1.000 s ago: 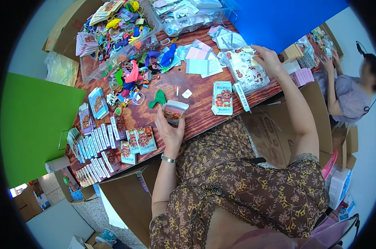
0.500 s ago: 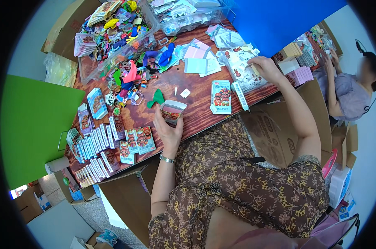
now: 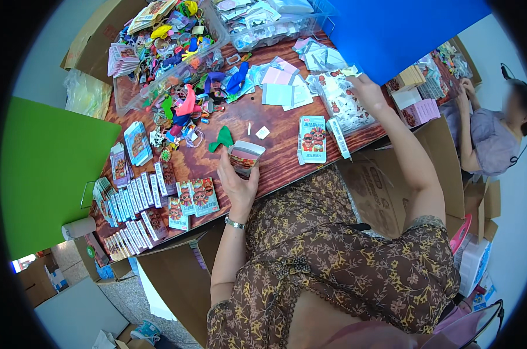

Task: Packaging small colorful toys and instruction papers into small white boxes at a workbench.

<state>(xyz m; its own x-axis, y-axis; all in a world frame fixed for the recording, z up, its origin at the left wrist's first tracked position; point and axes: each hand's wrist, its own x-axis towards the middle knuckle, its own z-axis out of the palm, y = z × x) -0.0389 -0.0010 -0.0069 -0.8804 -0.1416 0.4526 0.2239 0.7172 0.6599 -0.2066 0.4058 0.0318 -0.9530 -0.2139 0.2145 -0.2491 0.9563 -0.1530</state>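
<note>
My left hand [image 3: 238, 187] is closed around a small open-topped cardboard box [image 3: 246, 158], held tilted at the table's near edge; its pale inside shows. At the right, my right hand [image 3: 369, 98] reaches over a heap of small printed white packets [image 3: 340, 103]. Its fingers are bent down at the heap's far side, and what they grip is hidden. Beyond the held box lie a green balloon-like piece [image 3: 221, 139], a thin white stick [image 3: 249, 128] and a small white square card [image 3: 262, 132]. Two printed boxes, a flat one [image 3: 312, 141] and one on edge [image 3: 339, 138], lie between my hands.
Clear bins of colourful trinkets [image 3: 176, 64] and flat packets [image 3: 275, 38] stand at the back. Rows of filled-looking boxes [image 3: 140, 195] occupy the left. A green panel [image 3: 54, 180] and a blue panel [image 3: 403, 35] flank the table. Another person [image 3: 490, 128] works at far right.
My right hand has shifted slightly up and onto the packet heap, its fingers now lower behind it. The left hand keeps the box in about the same place. The view has shifted slightly.
</note>
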